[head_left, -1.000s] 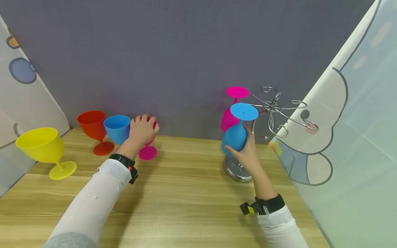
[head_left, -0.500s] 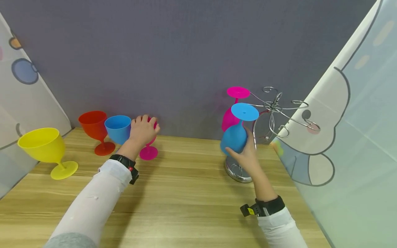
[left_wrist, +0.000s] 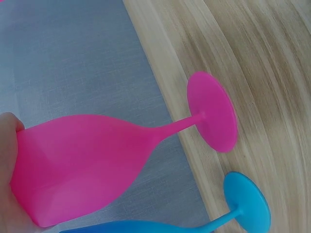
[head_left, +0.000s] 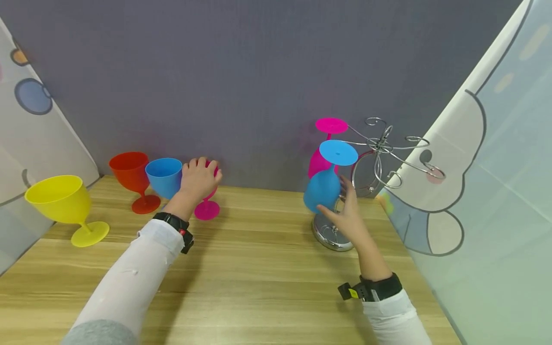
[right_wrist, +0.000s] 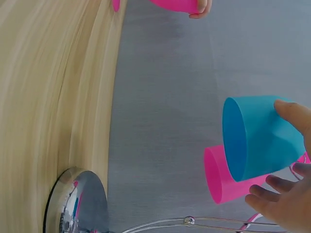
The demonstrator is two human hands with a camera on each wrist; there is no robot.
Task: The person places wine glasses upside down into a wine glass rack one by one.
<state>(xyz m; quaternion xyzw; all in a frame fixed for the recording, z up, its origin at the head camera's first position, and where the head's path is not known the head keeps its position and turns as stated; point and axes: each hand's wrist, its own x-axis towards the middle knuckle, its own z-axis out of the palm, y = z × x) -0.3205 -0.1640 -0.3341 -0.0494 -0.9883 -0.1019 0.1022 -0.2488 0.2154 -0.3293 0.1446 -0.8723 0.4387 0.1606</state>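
Observation:
From above, my left hand (head_left: 197, 181) grips the bowl of an upright pink goblet (head_left: 207, 210) near its rim; its foot stands on the table. In the left wrist view the pink goblet's bowl (left_wrist: 82, 165) meets the hand at the left edge. A blue goblet (head_left: 322, 189) hangs upside down and tilted on a chrome rack (head_left: 381, 146). My right hand (head_left: 350, 216) is at its bowl with fingers spread. The right wrist view shows the thumb (right_wrist: 291, 114) overlapping the blue bowl (right_wrist: 265, 136), the other fingers loose below it. Behind hangs another pink goblet (head_left: 316, 164), also upside down.
Left of my left hand stand an upright blue goblet (head_left: 164, 176), a red goblet (head_left: 131, 172) and a yellow goblet (head_left: 60, 201). The rack's round base (head_left: 332, 235) rests on the wooden table (head_left: 258, 268). A grey wall (head_left: 258, 96) rises behind.
My right hand's fingers have loosened from the blue goblet, and the hand has shifted slightly right. The goblet's bowl has swung a little left. My left hand stays on the pink goblet.

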